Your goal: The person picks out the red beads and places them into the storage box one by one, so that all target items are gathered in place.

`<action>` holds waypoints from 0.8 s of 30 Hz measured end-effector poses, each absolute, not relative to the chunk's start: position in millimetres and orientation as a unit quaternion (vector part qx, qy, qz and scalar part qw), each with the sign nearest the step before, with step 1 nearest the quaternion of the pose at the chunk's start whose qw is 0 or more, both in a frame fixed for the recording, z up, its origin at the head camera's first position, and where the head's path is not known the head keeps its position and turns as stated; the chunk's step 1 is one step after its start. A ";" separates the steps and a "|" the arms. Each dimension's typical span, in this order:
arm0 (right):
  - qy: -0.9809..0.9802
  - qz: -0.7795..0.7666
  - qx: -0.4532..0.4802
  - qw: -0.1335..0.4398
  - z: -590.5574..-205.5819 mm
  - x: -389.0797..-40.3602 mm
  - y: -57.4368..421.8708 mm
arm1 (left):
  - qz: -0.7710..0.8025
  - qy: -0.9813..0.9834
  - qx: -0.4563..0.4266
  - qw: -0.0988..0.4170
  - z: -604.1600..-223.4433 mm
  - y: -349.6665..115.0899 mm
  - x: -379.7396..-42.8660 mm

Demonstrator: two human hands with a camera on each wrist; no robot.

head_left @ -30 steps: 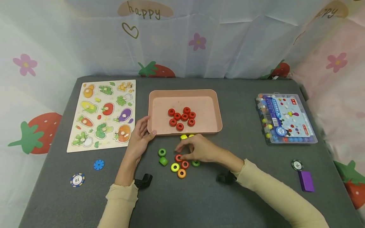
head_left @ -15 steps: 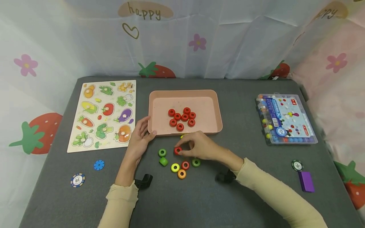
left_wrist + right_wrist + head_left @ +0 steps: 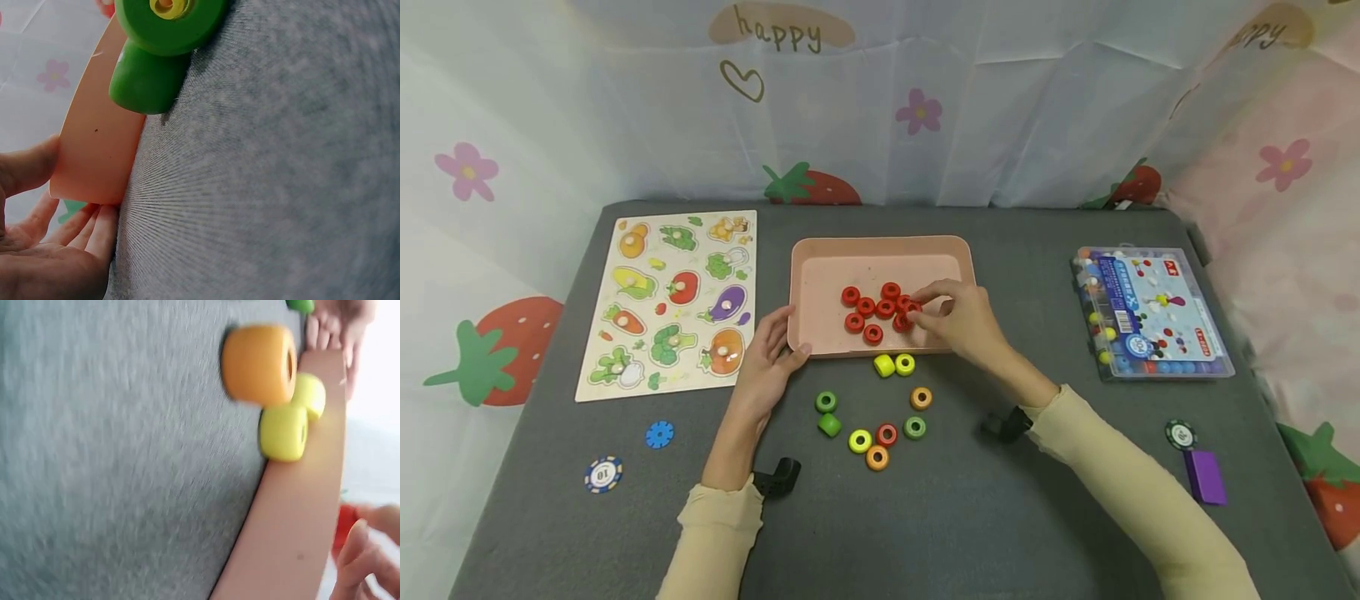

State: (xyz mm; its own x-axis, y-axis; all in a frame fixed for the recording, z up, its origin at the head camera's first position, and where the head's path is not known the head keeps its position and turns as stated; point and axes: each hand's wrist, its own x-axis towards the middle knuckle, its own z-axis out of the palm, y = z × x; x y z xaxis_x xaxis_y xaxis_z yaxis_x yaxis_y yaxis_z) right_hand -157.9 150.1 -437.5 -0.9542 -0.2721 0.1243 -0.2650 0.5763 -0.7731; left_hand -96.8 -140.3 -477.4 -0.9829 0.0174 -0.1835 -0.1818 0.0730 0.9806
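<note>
In the head view my left hand (image 3: 766,360) grips the near left corner of a pink tray (image 3: 827,268). The left wrist view has the thumb at its rim and the fingers (image 3: 100,234) against its end. Over the tray's right part, my right hand (image 3: 967,323) pinches a red bead (image 3: 345,528) between thumb and finger. Several red beads (image 3: 866,307) lie in the tray below and left of it. In front of the tray are two yellow beads (image 3: 884,365), an orange bead (image 3: 921,398), green beads (image 3: 826,402) and another red bead (image 3: 887,434).
A vegetable puzzle board (image 3: 685,287) lies left of the tray. Far right stands a clear box of colored balls (image 3: 1153,312). Poker chips (image 3: 603,474) and a blue gear-like disc (image 3: 660,434) lie at left; a dark chip (image 3: 1181,434) and purple block (image 3: 1206,477) at right.
My right hand picked up a red bead from the table and carried it up and right over the tray, uncovering the yellow and orange beads. My left hand stays at the tray corner.
</note>
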 end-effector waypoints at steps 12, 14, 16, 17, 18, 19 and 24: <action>0.914 -0.399 -0.075 0.021 -445.5 -164.3 147.6 | 0.678 0.729 -0.056 0.079 -475.9 -141.2 -95.7; 0.912 -0.403 -0.081 0.018 -446.3 -164.0 146.1 | 0.679 0.728 -0.056 0.079 -476.6 -141.3 -96.1; 0.908 -0.411 -0.085 0.019 -446.3 -163.7 145.6 | 0.680 0.726 -0.056 0.081 -476.8 -141.0 -96.3; 0.905 -0.416 -0.087 0.018 -446.2 -163.4 145.3 | 0.681 0.726 -0.055 0.081 -476.9 -141.0 -96.3; 0.903 -0.421 -0.090 0.018 -446.2 -163.1 145.1 | 0.681 0.726 -0.056 0.081 -476.8 -140.8 -96.2; 0.900 -0.425 -0.093 0.018 -446.0 -162.5 144.8 | 0.681 0.726 -0.056 0.081 -476.7 -140.8 -96.0; 0.881 -0.456 -0.123 0.034 -442.2 -154.2 143.1 | 0.681 0.726 -0.057 0.080 -476.3 -140.4 -95.7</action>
